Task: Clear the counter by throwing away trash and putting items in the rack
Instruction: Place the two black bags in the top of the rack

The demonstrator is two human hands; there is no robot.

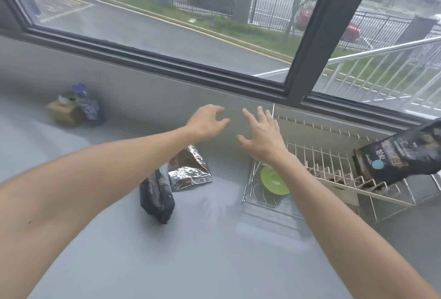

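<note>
Both arms reach forward over a grey counter. My left hand is raised with fingers curled apart and holds nothing. My right hand is spread open beside it, above the left end of a white wire rack. A green plate lies in the rack, partly hidden by my right wrist. A black snack bag and a crumpled silver foil bag lie on the counter below my left forearm. Another black bag rests on the rack's right side.
A brown cardboard box and a dark bottle with a purple cap stand at the far left against the wall. A window with a dark frame runs along the back. Brown cardboard sits under the rack.
</note>
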